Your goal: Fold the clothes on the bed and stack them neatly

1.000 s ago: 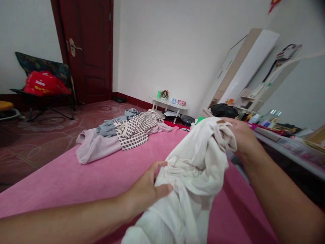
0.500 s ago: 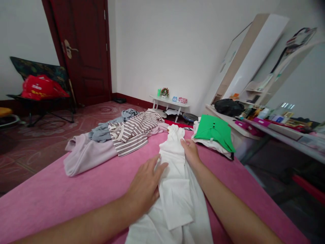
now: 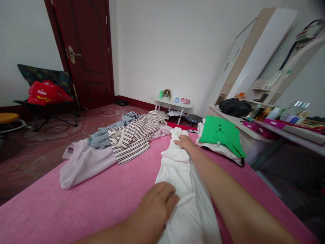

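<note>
A long white garment (image 3: 177, 173) lies lengthwise on the pink bed cover (image 3: 122, 189), narrow and gathered at its far end. My left hand (image 3: 157, 205) is on its near left part, with bent fingers closed on the cloth; some fingertips are hidden. Farther up, my right hand (image 3: 185, 142) reaches along the right side, its fingers closed on the cloth by the gathered end. The near end of the garment runs out of view at the bottom.
Left of the garment lie a striped top (image 3: 134, 134), a pale pink garment (image 3: 86, 162) and grey clothing (image 3: 101, 137). A green folded garment (image 3: 220, 134) tops a stack at right. Beyond stands a cluttered dressing table (image 3: 256, 134); a red bag (image 3: 48, 93) rests on a folding chair.
My left hand has come nearer and its fingers have bent onto the cloth. My right hand has moved inward over the garment's far end. The folded flap near my left hand no longer shows.
</note>
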